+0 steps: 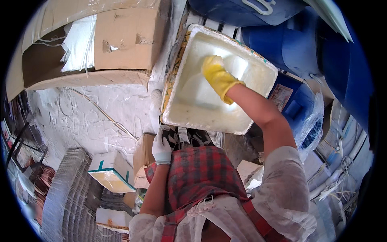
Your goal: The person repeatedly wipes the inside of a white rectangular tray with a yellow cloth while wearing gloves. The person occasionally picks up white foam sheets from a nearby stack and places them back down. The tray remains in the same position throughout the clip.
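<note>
My right hand point(217, 76), in a thick yellow glove, reaches into a white foam box point(183, 86). Its fingers look curled and face down into the box, so whatever they hold, if anything, is hidden. Pale, cloudy liquid point(201, 105) seems to cover the bottom of the box, with a bright reflection beside the glove. My left hand point(161, 148), in a thin white glove, is just below the box's near left corner, beside my red-and-black checked apron point(201, 169). Its fingers are stretched out toward that corner and appear to hold nothing; whether they touch the box I cannot tell.
A large torn cardboard box point(125, 40) with white sheets inside stands at the far left. Blue plastic drums point(274, 44) crowd the far right. Stacked grey sheets point(66, 193) and a small white box with green tape point(111, 169) sit at the near left, by a littered floor point(96, 113).
</note>
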Motion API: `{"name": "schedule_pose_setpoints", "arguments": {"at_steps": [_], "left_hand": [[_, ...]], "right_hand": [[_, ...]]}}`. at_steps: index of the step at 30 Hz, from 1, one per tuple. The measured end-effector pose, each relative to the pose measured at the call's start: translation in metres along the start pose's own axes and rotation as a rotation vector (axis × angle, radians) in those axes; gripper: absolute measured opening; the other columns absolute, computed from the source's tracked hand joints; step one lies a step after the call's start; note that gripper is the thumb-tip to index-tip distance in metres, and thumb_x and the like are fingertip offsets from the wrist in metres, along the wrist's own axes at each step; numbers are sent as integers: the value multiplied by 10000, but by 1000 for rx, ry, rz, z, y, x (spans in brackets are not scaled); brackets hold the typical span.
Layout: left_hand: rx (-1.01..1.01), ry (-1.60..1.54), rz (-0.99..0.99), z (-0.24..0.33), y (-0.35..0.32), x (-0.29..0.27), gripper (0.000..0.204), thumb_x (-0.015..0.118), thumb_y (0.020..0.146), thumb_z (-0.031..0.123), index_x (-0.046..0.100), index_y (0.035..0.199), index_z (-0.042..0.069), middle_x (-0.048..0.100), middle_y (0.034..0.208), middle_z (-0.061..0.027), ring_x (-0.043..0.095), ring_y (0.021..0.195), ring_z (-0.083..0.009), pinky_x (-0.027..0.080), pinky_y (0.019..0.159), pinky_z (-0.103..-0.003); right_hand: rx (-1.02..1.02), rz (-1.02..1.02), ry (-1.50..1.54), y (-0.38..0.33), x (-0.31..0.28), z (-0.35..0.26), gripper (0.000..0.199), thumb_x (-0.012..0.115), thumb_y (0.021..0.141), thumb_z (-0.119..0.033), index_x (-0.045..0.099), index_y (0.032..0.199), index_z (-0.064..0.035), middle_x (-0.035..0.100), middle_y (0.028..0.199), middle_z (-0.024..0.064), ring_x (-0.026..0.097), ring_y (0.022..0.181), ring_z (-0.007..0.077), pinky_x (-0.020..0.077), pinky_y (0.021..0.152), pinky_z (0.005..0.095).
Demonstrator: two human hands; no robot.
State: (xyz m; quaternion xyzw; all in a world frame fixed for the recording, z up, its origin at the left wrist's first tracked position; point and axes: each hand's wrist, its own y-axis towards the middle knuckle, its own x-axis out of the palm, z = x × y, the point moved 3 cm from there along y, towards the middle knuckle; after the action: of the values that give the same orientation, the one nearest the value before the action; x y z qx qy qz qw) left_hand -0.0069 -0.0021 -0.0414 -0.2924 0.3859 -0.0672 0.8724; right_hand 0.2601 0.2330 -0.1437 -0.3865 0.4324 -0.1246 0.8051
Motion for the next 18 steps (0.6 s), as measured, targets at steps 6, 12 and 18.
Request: {"name": "schedule_pose_setpoints", "arguments": {"at_steps": [6,12,18], "left_hand": [[53,52,-39,11,6,0,380,469,859,121,507,1231,55,592,987,-181,566,902,-351,460,770,-417],[96,89,-31,6,5,3,390,472,856,123,503,1239,61,592,976,-174,567,880,-350,460,754,-420],[123,140,-70,11,5,-1,393,452,861,127,496,1243,48,586,1048,-185,568,921,-358,465,775,-417]], "right_hand": [[114,163,252,-23,45,44,160,534,782,-129,679,849,-126,665,848,96,649,754,217,503,594,380],[-60,262,189,-102,18,83,139,527,751,-113,631,843,-109,655,853,122,651,782,257,509,609,386],[46,148,41,-192,-25,138,224,526,766,-93,571,984,-105,642,819,103,640,700,238,511,571,392]]}}
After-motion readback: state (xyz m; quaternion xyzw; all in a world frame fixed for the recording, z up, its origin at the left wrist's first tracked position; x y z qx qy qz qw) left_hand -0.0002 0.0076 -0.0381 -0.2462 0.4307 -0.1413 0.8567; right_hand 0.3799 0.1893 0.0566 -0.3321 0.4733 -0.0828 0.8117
